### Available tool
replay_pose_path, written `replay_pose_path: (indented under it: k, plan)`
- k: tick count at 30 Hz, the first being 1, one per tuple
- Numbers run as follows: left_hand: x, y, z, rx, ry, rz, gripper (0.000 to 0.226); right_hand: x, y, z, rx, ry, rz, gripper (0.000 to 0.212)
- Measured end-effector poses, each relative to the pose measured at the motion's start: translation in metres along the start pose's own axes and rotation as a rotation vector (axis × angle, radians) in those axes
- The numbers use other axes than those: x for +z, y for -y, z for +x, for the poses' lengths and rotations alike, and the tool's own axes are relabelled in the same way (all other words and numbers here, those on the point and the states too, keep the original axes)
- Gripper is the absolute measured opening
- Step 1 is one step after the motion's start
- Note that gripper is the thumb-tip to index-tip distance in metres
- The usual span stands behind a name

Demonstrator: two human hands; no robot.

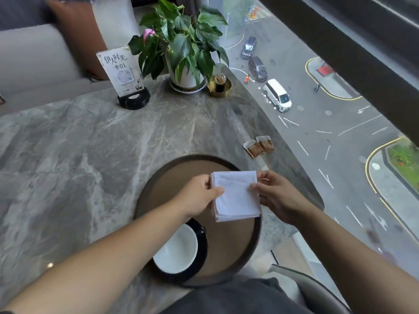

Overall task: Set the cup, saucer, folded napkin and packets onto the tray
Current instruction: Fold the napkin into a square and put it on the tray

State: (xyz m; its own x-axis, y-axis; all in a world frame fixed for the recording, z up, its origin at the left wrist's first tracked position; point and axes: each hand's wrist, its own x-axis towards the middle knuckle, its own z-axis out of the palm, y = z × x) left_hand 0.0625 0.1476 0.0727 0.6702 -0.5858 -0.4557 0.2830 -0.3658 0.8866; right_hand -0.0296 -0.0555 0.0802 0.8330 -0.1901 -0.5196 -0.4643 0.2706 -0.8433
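I see two bare forearms reaching in from the lower corners, no sleeves anywhere along them and nothing on either wrist. My left hand [199, 196] and right hand [275, 196] are bare too: no gloves and no rings that I can make out. Fingers are short-nailed, unpainted. At the bottom edge there's dark grey cloth [229, 298], plain and unmarked, which looks like what I'm wearing.

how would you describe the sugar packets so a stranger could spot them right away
Start at the round brown tray near the table's window edge and look just beyond its far right rim. Two small packets lie side by side on the marble, clear-edged with brown contents, the only flat brown items off the tray.
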Motion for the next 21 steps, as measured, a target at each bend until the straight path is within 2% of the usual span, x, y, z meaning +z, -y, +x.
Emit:
replay_pose_path:
  k: [3, 7, 12, 15, 21]
  plan:
    - [0.008, 0.014, -0.013, -0.083, 0.033, 0.106, 0.019, 0.002, -0.025, -0.016, 0.048, -0.066, -0.068, 0.025]
    - [0.005, 0.02, -0.013, -0.137, 0.1, 0.28, 0.026, 0.003, -0.039, -0.018, 0.045, -0.096, -0.252, 0.018]
    - [-0.002, 0.025, 0.009, -0.126, 0.216, 0.807, 0.024, 0.003, -0.056, 0.001, 0.041, -0.135, -0.58, 0.02]
    - [0.002, 0.031, 0.022, -0.117, 0.286, 1.016, 0.027, 0.005, -0.069, 0.017, 0.046, -0.146, -0.816, 0.025]
    - [0.011, 0.049, 0.038, -0.148, 0.295, 1.215, 0.026, 0.01, -0.082, 0.031, 0.027, -0.147, -1.094, 0.04]
